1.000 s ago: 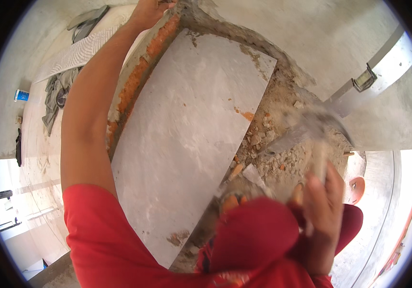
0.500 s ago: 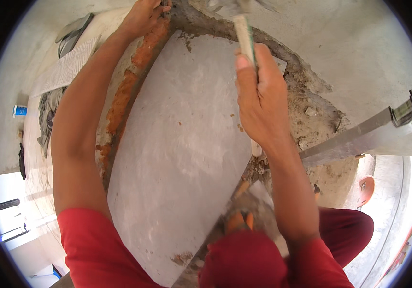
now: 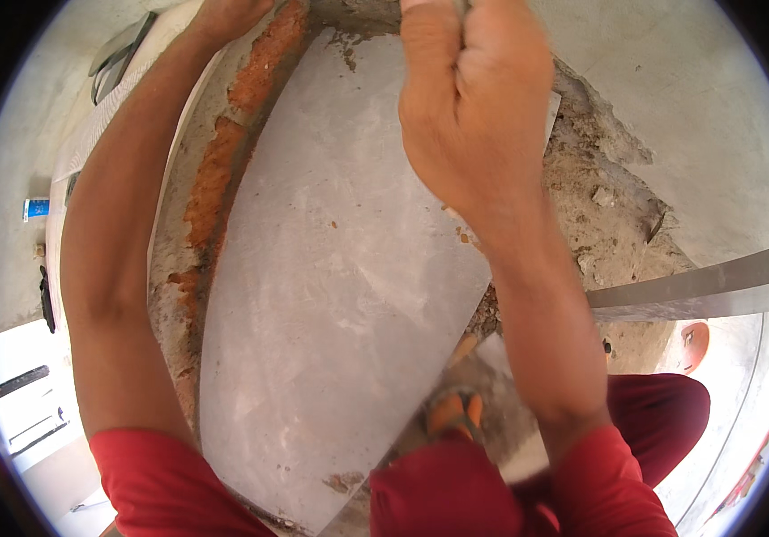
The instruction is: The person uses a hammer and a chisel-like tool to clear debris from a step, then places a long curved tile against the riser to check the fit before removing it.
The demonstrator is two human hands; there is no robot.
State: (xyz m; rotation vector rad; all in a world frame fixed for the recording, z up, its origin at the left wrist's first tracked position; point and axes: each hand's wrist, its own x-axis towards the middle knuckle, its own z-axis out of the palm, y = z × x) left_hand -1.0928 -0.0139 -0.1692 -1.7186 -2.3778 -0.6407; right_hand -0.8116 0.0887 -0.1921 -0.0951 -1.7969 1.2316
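Grey slab (image 3: 340,268) lies below curled right hand (image 3: 474,98); what it or left hand (image 3: 230,16) grips is unclear.

Grey slab (image 3: 340,259) & loose rubble (image 3: 489,311) on rough flr (image 3: 613,242).

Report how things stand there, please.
Left hand beside orange brick ledge. Right hand above grey slab, grip cut off by frame. Right forearm hides slab's edge partly.

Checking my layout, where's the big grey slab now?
In the head view, the grey slab lies mid-picture, between the orange brick edge on its left and the rubble on its right; the right hand hides part of its upper right.
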